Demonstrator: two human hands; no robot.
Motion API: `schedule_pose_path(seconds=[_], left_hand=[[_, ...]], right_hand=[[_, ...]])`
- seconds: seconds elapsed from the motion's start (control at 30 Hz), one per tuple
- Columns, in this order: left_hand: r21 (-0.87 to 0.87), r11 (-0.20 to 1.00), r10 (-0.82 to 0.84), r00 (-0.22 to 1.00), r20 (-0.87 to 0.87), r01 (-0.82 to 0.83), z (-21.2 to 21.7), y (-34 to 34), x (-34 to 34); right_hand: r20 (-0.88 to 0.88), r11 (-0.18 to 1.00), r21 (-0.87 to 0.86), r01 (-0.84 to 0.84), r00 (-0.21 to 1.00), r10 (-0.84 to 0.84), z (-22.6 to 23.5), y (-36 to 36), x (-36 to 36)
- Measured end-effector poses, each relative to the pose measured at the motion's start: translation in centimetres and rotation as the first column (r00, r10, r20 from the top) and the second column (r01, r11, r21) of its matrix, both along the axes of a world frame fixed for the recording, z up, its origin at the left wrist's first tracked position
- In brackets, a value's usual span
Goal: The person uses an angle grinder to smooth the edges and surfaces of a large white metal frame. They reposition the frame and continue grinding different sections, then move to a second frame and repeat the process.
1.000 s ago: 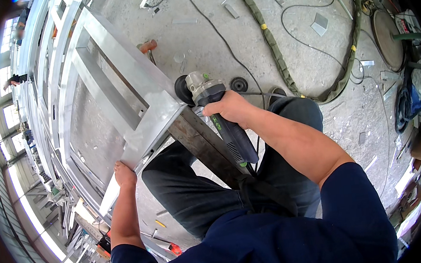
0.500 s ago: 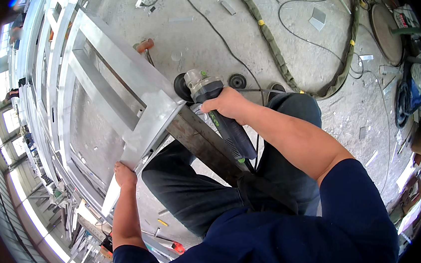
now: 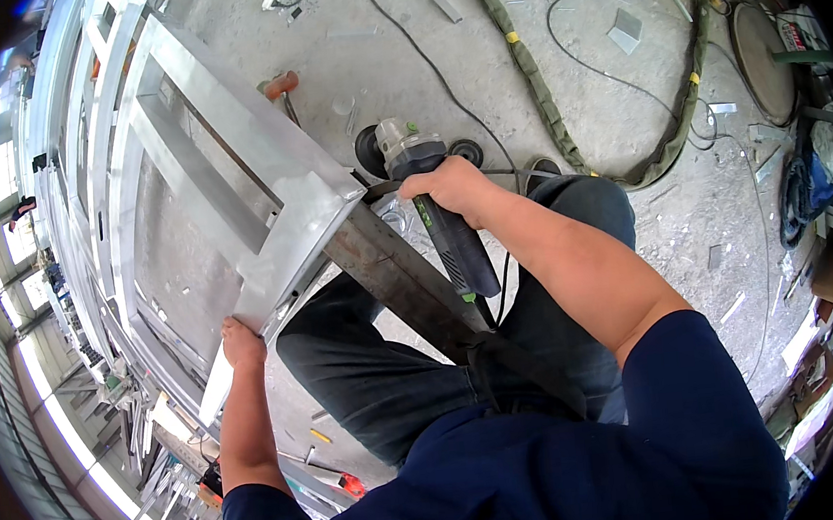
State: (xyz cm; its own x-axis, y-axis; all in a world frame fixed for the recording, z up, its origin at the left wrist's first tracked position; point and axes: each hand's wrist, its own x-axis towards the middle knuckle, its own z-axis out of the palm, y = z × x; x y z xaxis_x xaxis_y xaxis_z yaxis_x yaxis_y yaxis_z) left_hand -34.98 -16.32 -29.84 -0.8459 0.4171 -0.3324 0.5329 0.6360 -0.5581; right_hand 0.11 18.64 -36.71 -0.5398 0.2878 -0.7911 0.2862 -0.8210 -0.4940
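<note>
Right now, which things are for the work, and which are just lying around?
In use:
- black-and-grey angle grinder, in the right hand
- silver metal frame, left hand on its edge

Seemingly lying about:
- orange-headed hammer
- round black disc

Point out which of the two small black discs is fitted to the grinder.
The left black disc, at the head of the grinder held in the right hand; the other disc lies apart on the floor.

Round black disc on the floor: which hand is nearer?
Right: right hand, on the angle grinder, appears just below the disc; left hand, at the metal frame, lies far lower-left.
</note>
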Motion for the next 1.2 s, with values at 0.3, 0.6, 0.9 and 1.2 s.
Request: schedule_pose_path(seconds=[0.3,0.6,0.9,1.2], left_hand=[[-0.001,1.0,-0.007,1.0,-0.021,0.007,-0.4,-0.6,-0.4],[0.01,1.0,-0.005,1.0,-0.012,0.005,0.1,0.0,0.1],[0.011,1.0,0.009,1.0,-0.016,-0.009,-0.1,-0.1,-0.1],[0.013,1.0,0.007,1.0,-0.016,-0.007,0.0,0.0,0.3]], right_hand=[[-0.089,0.999,-0.046,-0.028,0.996,0.024,0.2,-0.6,0.3],[-0.1,0.995,-0.087,-0.039,0.995,0.03,0.2,-0.7,0.4],[-0.091,0.997,-0.069,-0.028,0.996,0.021,0.2,-1.0,0.5],[-0.11,0.998,-0.049,-0.025,0.994,0.019,1.1,-0.8,0.5]])
